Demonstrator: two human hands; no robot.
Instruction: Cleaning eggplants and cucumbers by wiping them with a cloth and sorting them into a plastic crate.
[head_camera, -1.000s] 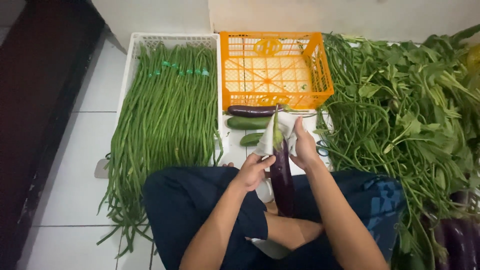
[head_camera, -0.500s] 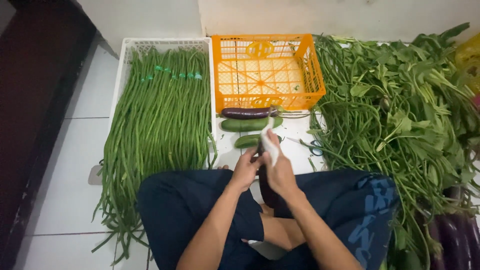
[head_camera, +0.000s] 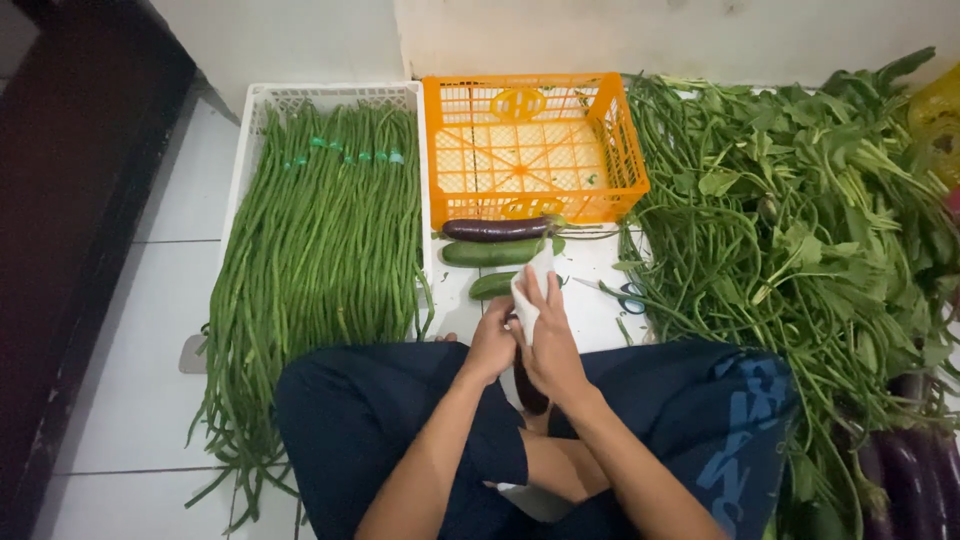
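Fingers: both hands closed around a dark purple eggplant (head_camera: 529, 388) and its white cloth wrap (head_camera: 530, 292).
Left hand (head_camera: 491, 345): gripped at 9 o'clock.
Right hand (head_camera: 552, 345): gripped at 3 o'clock.
Eggplant: upright above lap, orange plastic crate (head_camera: 533, 150) at 12 o'clock.

White tiled floor (head_camera: 150, 330) bears crates (head_camera: 540, 140), greens (head_camera: 800, 250).

I count two crates at the top of the frame, one white crate (head_camera: 262, 100) and one orange crate (head_camera: 620, 140). At centre lie one loose eggplant (head_camera: 495, 229) and two cucumbers (head_camera: 490, 253), plus one eggplant in my hands (head_camera: 530, 390) and one pair of scissors (head_camera: 622, 292).
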